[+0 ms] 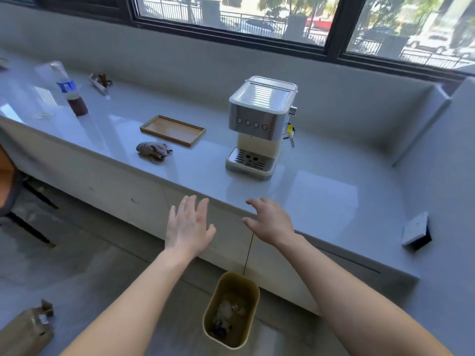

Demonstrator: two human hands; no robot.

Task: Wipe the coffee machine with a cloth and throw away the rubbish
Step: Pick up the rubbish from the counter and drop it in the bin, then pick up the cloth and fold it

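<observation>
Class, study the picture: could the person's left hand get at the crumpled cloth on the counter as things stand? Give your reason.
Probably yes. The left hand is open and empty by the edge of the counter; the cloth lies uncovered near that edge, beside the wooden tray, with nothing between.

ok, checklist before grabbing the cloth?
1. Left hand free: ok, open, holds nothing.
2. Right hand free: ok, loosely curled, holds nothing.
3. Cloth clear to take: ok, crumpled on the counter, apart from the tray.
4. Coffee machine clear to wipe: ok, upright, nothing against its front.
5. Bin ready: ok, open on the floor, some rubbish inside.
6. Rubbish left on counter: cannot tell, the far small things are blurred.
</observation>
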